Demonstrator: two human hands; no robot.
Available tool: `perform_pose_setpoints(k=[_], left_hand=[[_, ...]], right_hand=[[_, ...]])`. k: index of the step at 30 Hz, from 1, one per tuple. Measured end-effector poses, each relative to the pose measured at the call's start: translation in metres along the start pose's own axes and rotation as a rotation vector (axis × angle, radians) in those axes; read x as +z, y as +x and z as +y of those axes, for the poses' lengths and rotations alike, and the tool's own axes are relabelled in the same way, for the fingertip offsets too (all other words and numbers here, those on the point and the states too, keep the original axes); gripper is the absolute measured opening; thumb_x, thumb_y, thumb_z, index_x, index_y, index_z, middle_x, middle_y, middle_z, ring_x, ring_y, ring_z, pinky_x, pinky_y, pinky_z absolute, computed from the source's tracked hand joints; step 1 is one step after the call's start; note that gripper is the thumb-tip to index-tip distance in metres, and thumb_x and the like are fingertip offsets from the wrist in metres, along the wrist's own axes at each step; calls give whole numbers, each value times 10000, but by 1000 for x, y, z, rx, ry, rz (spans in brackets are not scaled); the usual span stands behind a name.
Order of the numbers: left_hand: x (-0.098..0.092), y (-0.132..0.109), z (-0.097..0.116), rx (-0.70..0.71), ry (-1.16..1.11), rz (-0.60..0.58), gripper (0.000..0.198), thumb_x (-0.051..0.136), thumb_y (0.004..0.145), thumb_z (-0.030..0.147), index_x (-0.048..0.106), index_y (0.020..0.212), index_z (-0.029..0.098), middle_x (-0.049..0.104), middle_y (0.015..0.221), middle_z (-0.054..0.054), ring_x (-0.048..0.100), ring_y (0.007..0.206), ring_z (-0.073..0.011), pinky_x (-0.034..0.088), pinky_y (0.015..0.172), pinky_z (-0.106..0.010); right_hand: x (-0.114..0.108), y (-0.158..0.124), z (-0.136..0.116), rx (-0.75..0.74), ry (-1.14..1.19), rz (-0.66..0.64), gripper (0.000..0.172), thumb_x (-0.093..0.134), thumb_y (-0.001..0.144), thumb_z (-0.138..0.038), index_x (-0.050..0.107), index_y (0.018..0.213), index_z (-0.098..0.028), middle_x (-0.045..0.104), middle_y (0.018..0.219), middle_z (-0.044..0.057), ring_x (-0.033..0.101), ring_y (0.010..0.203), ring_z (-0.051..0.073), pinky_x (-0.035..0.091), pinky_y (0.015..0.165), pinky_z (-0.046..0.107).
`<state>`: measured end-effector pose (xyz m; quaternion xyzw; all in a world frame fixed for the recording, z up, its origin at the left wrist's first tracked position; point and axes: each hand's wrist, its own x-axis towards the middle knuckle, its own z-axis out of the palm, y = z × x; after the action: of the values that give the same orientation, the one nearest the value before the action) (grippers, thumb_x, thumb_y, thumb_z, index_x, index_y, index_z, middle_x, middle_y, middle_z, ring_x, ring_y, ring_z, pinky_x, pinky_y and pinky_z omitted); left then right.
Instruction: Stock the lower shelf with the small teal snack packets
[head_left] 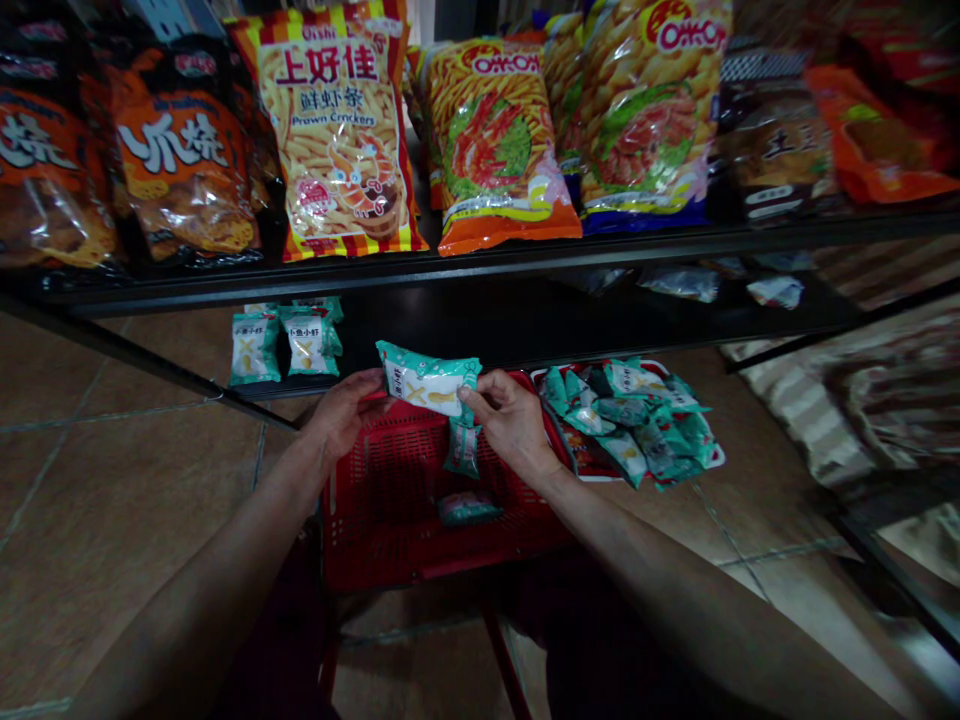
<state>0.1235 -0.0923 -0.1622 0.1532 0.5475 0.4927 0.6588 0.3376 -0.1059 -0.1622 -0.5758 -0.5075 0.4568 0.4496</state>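
Teal snack packet [429,383], likely light, soft and slippery, stretches between the fingers over the red basket [390,560], left hand [341,412] closed on one sealed end, right hand [514,420] pinching the other, the safest holds.

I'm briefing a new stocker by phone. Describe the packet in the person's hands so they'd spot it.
Start at the red basket below the black shelf. Above its far rim, the left hand and right hand hold one teal-and-white packet. Unlike the heaped packets to its right, it is lifted, held at both ends.
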Motion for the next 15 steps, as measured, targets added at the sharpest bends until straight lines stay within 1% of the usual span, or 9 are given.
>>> perform_pose_setpoints(k=[2, 3, 6, 10, 15], left_hand=[[0, 2, -3, 41, 27, 25, 168, 677, 648, 60, 674, 795, 140, 687, 789, -63, 629, 628, -129, 508, 598, -249], [-1, 2, -4, 59, 34, 38, 174, 686, 635, 52, 676, 786, 138, 679, 754, -50, 614, 589, -113, 493, 568, -231], [-1, 4, -6, 86, 45, 77, 174, 704, 603, 47, 674, 750, 136, 657, 669, -24, 572, 502, -88, 454, 505, -208], [-2, 6, -8, 79, 110, 129, 110, 695, 605, 76, 661, 687, 141, 621, 570, -11, 525, 436, -87, 412, 451, -206], [0, 5, -7, 109, 134, 181, 94, 676, 590, 75, 639, 625, 154, 589, 524, 23, 518, 453, -86, 425, 479, -201]], right_hand=[[1, 3, 1, -52, 19, 33, 226, 662, 684, -386, 526, 644, -209, 573, 640, -24, 525, 620, 122, 409, 614, 249], [1, 4, 2, -52, 40, 43, 234, 658, 683, -392, 521, 640, -207, 572, 635, -23, 522, 607, 120, 412, 605, 250], [2, 4, 2, 32, 106, 44, 277, 675, 649, -422, 504, 624, -205, 559, 609, -27, 512, 574, 118, 413, 559, 246], [4, 0, -2, 134, 156, 33, 296, 689, 626, -427, 493, 610, -206, 536, 583, -36, 496, 542, 112, 418, 526, 246], [8, -4, -8, 197, 215, 37, 303, 709, 600, -426, 504, 602, -202, 539, 590, -34, 520, 562, 121, 446, 520, 254]])
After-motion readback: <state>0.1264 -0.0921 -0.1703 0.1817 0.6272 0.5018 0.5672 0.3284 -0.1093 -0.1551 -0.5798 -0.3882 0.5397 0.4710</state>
